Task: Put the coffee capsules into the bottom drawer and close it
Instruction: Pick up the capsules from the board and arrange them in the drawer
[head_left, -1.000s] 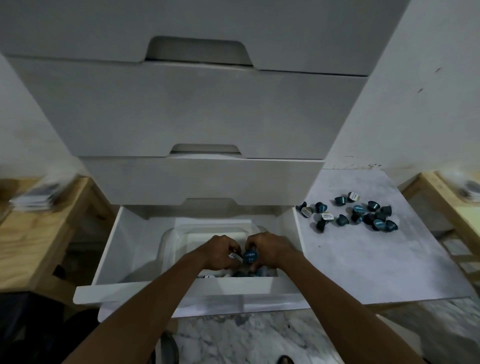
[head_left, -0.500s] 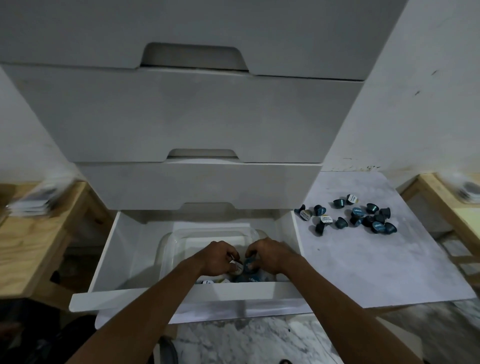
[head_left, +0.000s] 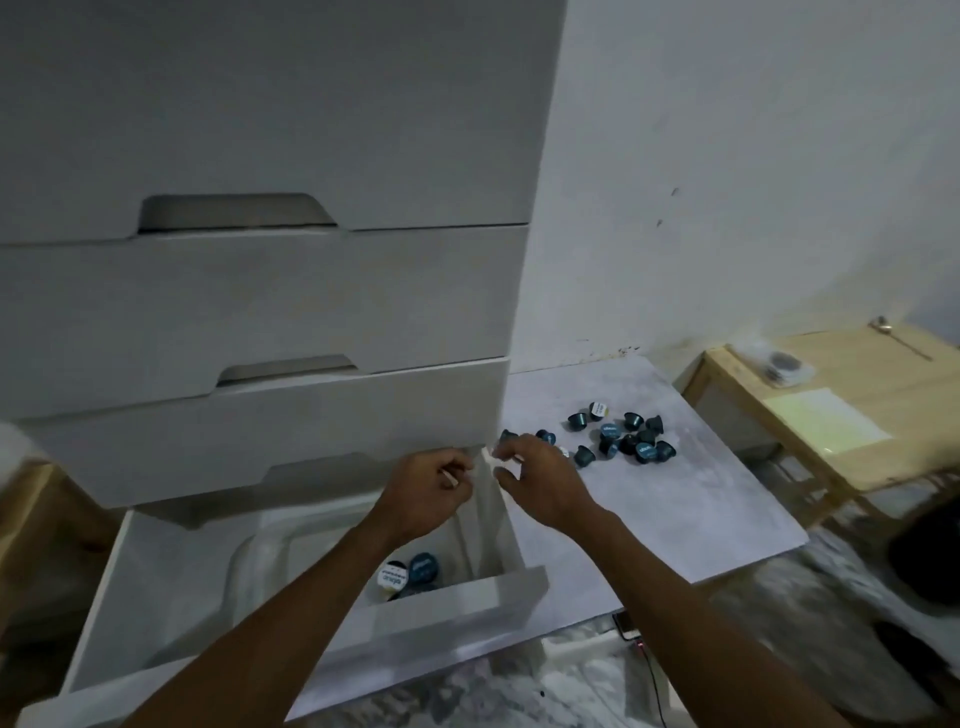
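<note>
The bottom drawer (head_left: 441, 603) of the white cabinet stands pulled out. Inside it a clear plastic tub (head_left: 249, 561) holds a few dark blue coffee capsules (head_left: 410, 571) at its near right corner. Several more capsules (head_left: 623, 441) lie scattered on the white marble-look board (head_left: 675, 519) to the right of the drawer. My left hand (head_left: 431, 493) hovers above the drawer's right side with curled fingers; a pale bit shows at its fingertips, too blurred to identify. My right hand (head_left: 540, 483) is over the board's left edge, fingers spread, just short of the nearest capsules.
Closed drawers (head_left: 260, 312) rise above the open one. A low wooden stool (head_left: 857, 415) at the right carries a spoon (head_left: 893, 338) and a clear bag (head_left: 779, 364). A phone with a cable (head_left: 628, 629) lies on the floor under the board. Something dark (head_left: 930, 561) sits at the right edge.
Both hands have lifted out of the tub and moved up and right toward the loose capsules. The capsules they held over the tub now lie in it. The view has swung right.
</note>
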